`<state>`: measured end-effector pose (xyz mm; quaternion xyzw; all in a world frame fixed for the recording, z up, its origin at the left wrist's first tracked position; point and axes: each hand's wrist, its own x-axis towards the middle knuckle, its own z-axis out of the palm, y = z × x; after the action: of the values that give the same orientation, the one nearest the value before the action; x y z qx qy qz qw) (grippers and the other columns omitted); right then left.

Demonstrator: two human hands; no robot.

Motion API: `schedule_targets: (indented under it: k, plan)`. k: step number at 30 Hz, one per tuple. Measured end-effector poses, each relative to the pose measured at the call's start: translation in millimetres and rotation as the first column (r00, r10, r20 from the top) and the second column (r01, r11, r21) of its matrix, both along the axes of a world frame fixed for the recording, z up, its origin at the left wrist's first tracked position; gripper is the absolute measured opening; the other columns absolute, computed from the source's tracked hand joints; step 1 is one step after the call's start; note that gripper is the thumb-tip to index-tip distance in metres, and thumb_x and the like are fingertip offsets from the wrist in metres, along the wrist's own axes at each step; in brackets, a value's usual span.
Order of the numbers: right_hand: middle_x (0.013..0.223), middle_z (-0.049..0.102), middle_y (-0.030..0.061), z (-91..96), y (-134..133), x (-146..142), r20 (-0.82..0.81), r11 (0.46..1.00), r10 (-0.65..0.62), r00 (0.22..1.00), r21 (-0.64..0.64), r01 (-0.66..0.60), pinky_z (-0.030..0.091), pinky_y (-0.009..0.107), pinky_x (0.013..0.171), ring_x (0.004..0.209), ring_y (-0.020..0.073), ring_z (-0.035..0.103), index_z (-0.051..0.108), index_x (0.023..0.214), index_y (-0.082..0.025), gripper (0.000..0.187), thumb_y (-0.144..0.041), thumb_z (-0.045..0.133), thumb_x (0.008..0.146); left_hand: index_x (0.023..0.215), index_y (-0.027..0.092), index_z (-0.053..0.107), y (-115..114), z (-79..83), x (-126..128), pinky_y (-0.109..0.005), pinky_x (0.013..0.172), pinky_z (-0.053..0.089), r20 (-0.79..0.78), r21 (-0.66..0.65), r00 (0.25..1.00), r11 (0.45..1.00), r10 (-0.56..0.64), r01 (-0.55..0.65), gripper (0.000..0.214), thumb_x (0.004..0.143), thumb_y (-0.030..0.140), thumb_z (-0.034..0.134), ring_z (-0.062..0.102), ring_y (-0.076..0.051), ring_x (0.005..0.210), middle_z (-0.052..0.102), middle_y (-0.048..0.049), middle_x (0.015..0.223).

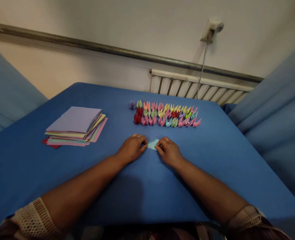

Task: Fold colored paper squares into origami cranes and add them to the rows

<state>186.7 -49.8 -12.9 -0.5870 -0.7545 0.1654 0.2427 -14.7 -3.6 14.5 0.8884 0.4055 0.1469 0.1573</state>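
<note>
A small light-blue folded paper (152, 144) lies on the blue table (112, 186) in front of me. My left hand (133, 147) pinches its left end with curled fingers. My right hand (168, 150) pinches its right end the same way. Both hands rest on the table top. Beyond them stand three rows of several small folded paper figures (165, 114) in pink, red, yellow, green and purple.
A stack of coloured paper sheets (75, 126) with a lilac sheet on top lies at the left. Blue cloth surfaces flank the table on both sides. A metal rail and a radiator (199, 87) run along the wall behind.
</note>
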Motion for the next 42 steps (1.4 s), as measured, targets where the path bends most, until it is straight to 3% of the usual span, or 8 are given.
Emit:
schedule_targets:
  k: [5, 10, 15, 19, 25, 33, 38, 42]
  plan:
    - [0.09, 0.059, 0.0032, -0.8, -0.4, -0.3, -0.029, 1.0, -0.024, 0.999, -0.001, 0.024, 0.044, 0.029, 0.072, 0.074, 0.0153, 0.056, 0.06, 0.092, -0.019, 0.007, -0.025, 0.059, 0.087, 0.107, 0.021, 0.065, 1.2, -4.9, 0.9, -0.034, 0.084, 0.043, 0.024, 0.0, 0.998, 0.999, -0.053, 0.053, 0.023, 0.088, 0.02, 0.053, 0.057, -0.02, 0.086, 0.068, -0.0032, 0.095]
    - [0.116, 0.056, 0.0087, -1.6, -2.6, 0.8, -0.05, 0.998, 0.0, 0.999, 0.055, 0.003, 0.048, 0.032, 0.078, 0.087, 0.0178, 0.059, 0.058, 0.119, -0.021, 0.031, -0.022, 0.056, 0.088, 0.104, 0.022, 0.07, 4.4, -9.9, -1.4, -0.035, 0.085, 0.043, -0.031, 0.037, 0.994, 0.994, -0.102, 0.104, 0.023, 0.09, 0.021, 0.051, 0.057, -0.02, 0.087, 0.068, -0.0045, 0.096]
    - [0.117, 0.06, 0.0093, -1.0, -1.1, 3.8, 0.05, 0.995, 0.054, 0.997, 0.08, -0.058, 0.045, 0.04, 0.09, 0.106, 0.024, 0.055, 0.07, 0.103, -0.022, 0.019, -0.025, 0.055, 0.09, 0.101, 0.021, 0.07, 0.6, -5.9, 1.4, -0.034, 0.081, 0.042, -0.088, 0.079, 0.99, 0.99, -0.109, 0.116, 0.023, 0.093, 0.022, 0.049, 0.055, -0.02, 0.085, 0.066, -0.0056, 0.092]
    - [0.135, 0.054, 0.0089, 0.4, 3.0, 6.5, 0.064, 0.988, 0.107, 0.992, 0.101, -0.114, 0.037, 0.045, 0.1, 0.123, 0.0258, 0.047, 0.066, 0.106, -0.021, 0.02, -0.023, 0.055, 0.09, 0.103, 0.022, 0.069, -7.2, -1.6, 7.5, -0.034, 0.081, 0.039, -0.147, 0.14, 0.975, 0.972, -0.167, 0.187, 0.023, 0.095, 0.027, 0.048, 0.054, -0.019, 0.087, 0.065, -0.0046, 0.099]
    - [0.121, 0.062, 0.0066, 6.4, 8.8, 10.9, 0.037, 0.971, 0.222, 0.974, 0.078, -0.224, 0.039, 0.038, 0.095, 0.111, 0.021, 0.053, 0.063, 0.105, -0.021, 0.017, -0.019, 0.055, 0.09, 0.104, 0.021, 0.067, -11.4, 2.7, 12.1, -0.035, 0.078, 0.036, -0.282, 0.211, 0.93, 0.93, -0.236, 0.3, 0.027, 0.098, 0.025, 0.041, 0.052, -0.02, 0.086, 0.065, -0.0042, 0.098]
    - [0.099, 0.061, 0.0076, 15.0, 3.1, 6.7, 0.135, 0.995, 0.101, 0.986, 0.005, -0.103, 0.042, 0.035, 0.088, 0.096, 0.0215, 0.054, 0.063, 0.102, -0.018, 0.017, -0.028, 0.059, 0.088, 0.099, 0.018, 0.068, 3.4, 4.9, 11.0, -0.036, 0.078, 0.035, -0.272, 0.277, 0.951, 0.935, -0.147, 0.223, 0.024, 0.096, 0.022, 0.044, 0.051, -0.022, 0.088, 0.065, -0.0059, 0.101]
    - [0.097, 0.062, 0.0066, 17.5, -12.2, -2.6, 0.108, 0.994, 0.096, 0.99, -0.067, -0.089, 0.042, 0.032, 0.086, 0.094, 0.0197, 0.056, 0.064, 0.101, -0.019, 0.016, -0.027, 0.057, 0.089, 0.1, 0.018, 0.068, 3.5, 1.6, 9.4, -0.035, 0.08, 0.041, -0.232, 0.196, 0.966, 0.967, -0.116, 0.163, 0.023, 0.094, 0.019, 0.046, 0.055, -0.021, 0.088, 0.066, -0.006, 0.098]
    - [0.101, 0.062, 0.0062, 16.6, -15.8, 1.2, 0.072, 0.987, 0.15, 0.986, -0.067, -0.145, 0.043, 0.032, 0.089, 0.096, 0.0191, 0.056, 0.064, 0.108, -0.019, 0.022, -0.025, 0.06, 0.087, 0.111, 0.017, 0.066, -10.3, 2.2, 1.2, -0.035, 0.092, 0.042, -0.152, 0.13, 0.973, 0.972, -0.175, 0.195, 0.026, 0.092, 0.019, 0.048, 0.057, -0.021, 0.102, 0.065, -0.0071, 0.117]
